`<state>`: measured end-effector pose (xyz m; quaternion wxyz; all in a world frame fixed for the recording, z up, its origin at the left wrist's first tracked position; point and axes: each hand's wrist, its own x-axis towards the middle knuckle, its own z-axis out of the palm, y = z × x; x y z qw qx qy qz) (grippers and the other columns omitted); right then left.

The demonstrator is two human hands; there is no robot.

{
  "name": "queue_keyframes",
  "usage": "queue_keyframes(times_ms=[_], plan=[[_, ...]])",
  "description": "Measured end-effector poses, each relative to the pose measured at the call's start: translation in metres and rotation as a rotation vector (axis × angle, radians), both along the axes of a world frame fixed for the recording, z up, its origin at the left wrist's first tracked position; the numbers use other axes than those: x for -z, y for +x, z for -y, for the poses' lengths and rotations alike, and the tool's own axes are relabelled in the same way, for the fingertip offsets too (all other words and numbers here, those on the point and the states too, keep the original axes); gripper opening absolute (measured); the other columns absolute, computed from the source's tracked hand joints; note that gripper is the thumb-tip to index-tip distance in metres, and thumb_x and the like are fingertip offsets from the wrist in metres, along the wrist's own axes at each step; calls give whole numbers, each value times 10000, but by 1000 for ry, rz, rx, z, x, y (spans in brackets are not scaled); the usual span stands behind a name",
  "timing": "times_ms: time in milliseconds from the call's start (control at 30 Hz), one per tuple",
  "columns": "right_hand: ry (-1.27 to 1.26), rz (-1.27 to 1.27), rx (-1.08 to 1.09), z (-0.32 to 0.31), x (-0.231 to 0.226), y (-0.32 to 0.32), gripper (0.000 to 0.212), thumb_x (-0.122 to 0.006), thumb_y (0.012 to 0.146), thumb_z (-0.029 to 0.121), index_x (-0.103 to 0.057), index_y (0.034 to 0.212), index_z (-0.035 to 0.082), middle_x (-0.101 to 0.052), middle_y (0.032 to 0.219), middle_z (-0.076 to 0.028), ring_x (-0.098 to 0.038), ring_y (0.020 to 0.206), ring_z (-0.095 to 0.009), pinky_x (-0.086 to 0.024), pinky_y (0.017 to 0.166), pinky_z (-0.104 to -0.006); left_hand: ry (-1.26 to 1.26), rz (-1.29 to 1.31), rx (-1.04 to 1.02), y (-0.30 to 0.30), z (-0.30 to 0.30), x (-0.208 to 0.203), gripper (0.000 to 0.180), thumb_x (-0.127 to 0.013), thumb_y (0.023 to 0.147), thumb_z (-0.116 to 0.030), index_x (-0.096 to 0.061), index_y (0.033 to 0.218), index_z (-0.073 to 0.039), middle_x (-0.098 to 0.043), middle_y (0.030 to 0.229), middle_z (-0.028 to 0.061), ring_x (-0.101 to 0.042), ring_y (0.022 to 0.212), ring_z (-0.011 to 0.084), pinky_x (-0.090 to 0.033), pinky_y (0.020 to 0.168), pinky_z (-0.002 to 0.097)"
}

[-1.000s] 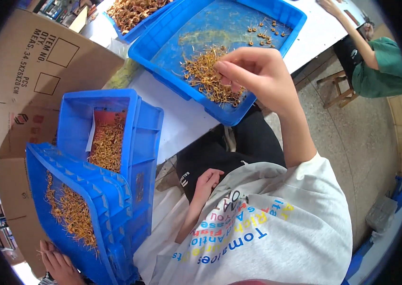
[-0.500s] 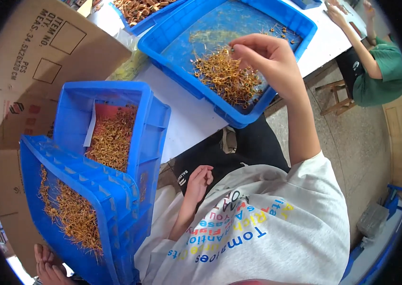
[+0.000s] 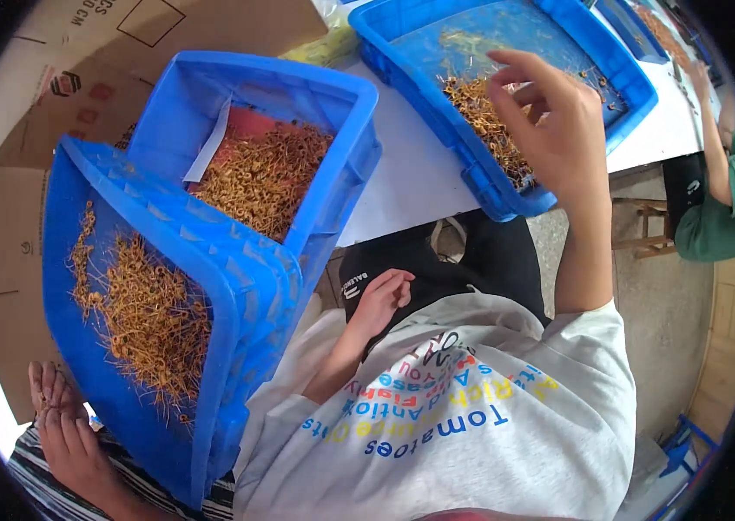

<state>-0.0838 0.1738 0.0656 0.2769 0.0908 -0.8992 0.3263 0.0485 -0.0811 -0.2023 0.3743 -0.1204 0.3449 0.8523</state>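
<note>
My right hand is raised over a wide blue tray. Its thumb and index finger are apart, the other fingers bent, and I see nothing between them. Beneath it lies a heap of small gold-coloured looped wire pieces. My left hand rests by my lap, fingers curled together; whatever they may hold is hidden. To the left, a deep blue bin contains more wire pieces, a red patch and a white paper slip. In front of it, a tilted blue bin holds another pile.
A large cardboard box stands at the far left. At lower left are another person's hands beside the tilted bin. A person in green sits at the right by a wooden stool. The tray stands on a white tabletop.
The view has turned left, so the bins and tray appear farther right. My right thumb and index finger, pinched together before, are now parted. The left hand stays curled by my lap.
</note>
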Motion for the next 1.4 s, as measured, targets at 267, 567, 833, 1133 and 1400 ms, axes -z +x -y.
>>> queue_keyframes(times_ms=[267, 567, 833, 1133, 1400], plan=[[52, -162, -416, 89, -28, -7, 98, -658, 752, 58, -678, 816, -13, -700, 818, -133, -645, 629, -305, -513, 572, -348, -18, -7, 16, -1, -1, 1, 214, -486, 988, -159, -587, 1070, 11, -521, 785, 46, -459, 687, 133, -354, 626, 229], [454, 150, -622, 181, -18, -79, 129, -690, 737, 76, -734, 845, 20, -709, 846, -143, -678, 745, -319, -554, 669, -404, 43, 19, -7, -3, -3, 3, 214, -464, 992, -143, -581, 1062, 22, -515, 781, 55, -453, 677, 146, -361, 629, 241], [389, 353, -770, 223, 20, -110, 262, -589, 844, 215, -738, 1001, 67, -720, 948, -148, -687, 825, -318, -541, 753, -446, -94, -80, -27, 1, 4, -9, 158, -446, 978, -56, -553, 1058, 29, -517, 739, 41, -465, 659, 127, -380, 626, 247], [613, 380, -659, 202, 0, -96, 215, -568, 837, 112, -729, 901, -15, -707, 921, -165, -667, 764, -372, -538, 738, -422, 126, -50, -103, 15, -7, 4, 190, -458, 996, -116, -587, 1045, 15, -513, 758, 59, -448, 645, 138, -369, 609, 247], [279, -19, -653, 169, -24, -87, 144, -648, 782, 97, -695, 801, -38, -674, 762, -195, -618, 612, -363, -529, 614, -414, -74, -242, -16, 3, -1, 0, 174, -451, 991, -103, -576, 1052, 0, -505, 759, 40, -440, 641, 122, -355, 586, 231]])
